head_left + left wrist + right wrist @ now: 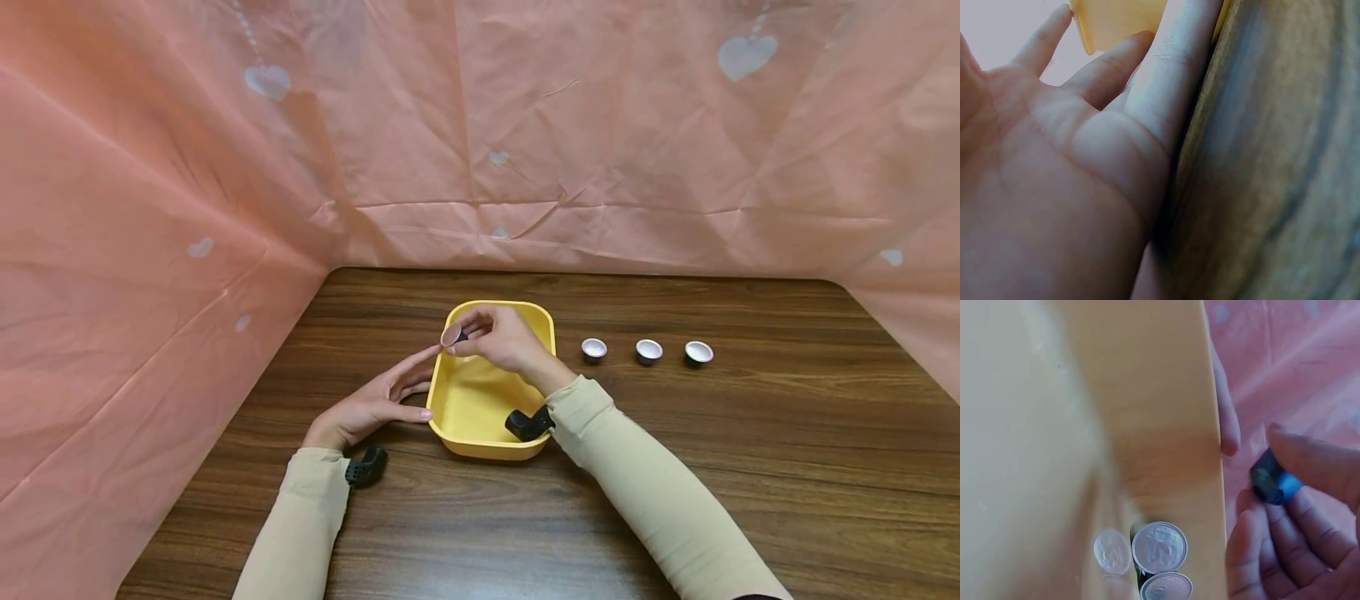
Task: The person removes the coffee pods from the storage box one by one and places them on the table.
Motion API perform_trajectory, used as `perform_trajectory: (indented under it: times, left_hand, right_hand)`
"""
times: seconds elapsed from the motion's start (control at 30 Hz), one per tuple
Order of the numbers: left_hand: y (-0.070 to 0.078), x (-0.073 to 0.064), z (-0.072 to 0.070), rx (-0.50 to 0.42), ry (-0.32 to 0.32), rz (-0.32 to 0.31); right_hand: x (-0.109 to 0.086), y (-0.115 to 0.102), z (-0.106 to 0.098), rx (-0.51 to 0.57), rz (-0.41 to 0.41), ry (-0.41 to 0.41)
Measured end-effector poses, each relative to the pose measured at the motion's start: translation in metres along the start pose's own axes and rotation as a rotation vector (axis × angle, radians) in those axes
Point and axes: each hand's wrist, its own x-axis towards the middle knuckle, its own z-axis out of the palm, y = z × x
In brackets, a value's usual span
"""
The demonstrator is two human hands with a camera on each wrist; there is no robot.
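My right hand (504,337) is over the far left part of a yellow plastic bin (491,451) and pinches a dark coffee capsule (451,335) between thumb and fingers. In the right wrist view this capsule (1270,479) looks dark blue, held just past the bin's rim. My left hand (375,406) lies along the bin's left side, fingers extended, thumb tip at the rim. The left wrist view shows its palm and straight fingers (1163,75) reaching to the bin's wall. Foil-lidded capsules (1160,547) sit inside the bin in the right wrist view.
To the bin's right, three capsules stand in a row on the brown wooden table (750,467): a near one (593,349), a middle one (648,351) and a far one (698,353). Pink cloth (600,150) with pale hearts hangs behind and at the sides.
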Motion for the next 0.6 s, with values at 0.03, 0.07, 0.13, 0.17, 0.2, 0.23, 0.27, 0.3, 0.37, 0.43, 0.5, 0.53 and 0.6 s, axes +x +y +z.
perform_trajectory:
  times: [0.03, 0.07, 0.13, 0.17, 0.2, 0.23, 0.27, 0.3, 0.37, 0.43, 0.5, 0.53, 0.6]
  left_hand:
    - [0.000, 0.000, 0.000, 0.001, -0.002, 0.003]
    - [0.000, 0.000, 0.000, 0.003, -0.002, 0.006]
    - [0.000, 0.000, 0.000, 0.009, -0.005, 0.013]
    - [0.001, 0.000, 0.001, 0.010, -0.005, 0.014]
    - [0.001, 0.000, 0.001, 0.011, -0.004, 0.014]
    - [0.001, 0.000, 0.001, 0.010, -0.003, 0.014]
    - [0.002, 0.000, 0.001, 0.010, -0.003, 0.013]
    - [0.002, 0.000, 0.001, 0.010, -0.002, 0.011]
    - [0.001, 0.000, 0.001, 0.008, 0.000, 0.009]
    - [0.001, 0.000, 0.001, 0.007, -0.002, 0.009]
    - [0.001, 0.000, 0.001, 0.005, -0.006, 0.011]
    - [0.002, 0.000, 0.001, 0.005, -0.008, 0.011]
    - [0.002, 0.000, 0.001, 0.006, -0.011, 0.009]
  right_hand:
    - [0.000, 0.000, 0.000, 0.027, -0.010, 0.004]
    - [0.001, 0.000, -0.001, 0.056, -0.021, 0.007]
    - [0.000, -0.002, -0.002, 0.106, -0.045, 0.015]
    - [0.000, -0.002, -0.003, 0.137, -0.059, 0.014]
    - [-0.001, -0.003, -0.003, 0.165, -0.073, 0.013]
    - [-0.001, -0.004, -0.004, 0.189, -0.084, 0.012]
    - [-0.002, -0.005, -0.004, 0.208, -0.092, 0.013]
    - [-0.002, -0.006, -0.005, 0.223, -0.100, 0.013]
    - [-0.003, -0.007, -0.005, 0.249, -0.111, 0.008]
    - [-0.003, -0.007, -0.006, 0.258, -0.118, 0.009]
    - [-0.004, -0.008, -0.006, 0.263, -0.119, 0.016]
    - [-0.005, -0.009, -0.007, 0.267, -0.120, 0.020]
    - [-0.006, -0.012, -0.008, 0.277, -0.125, 0.027]
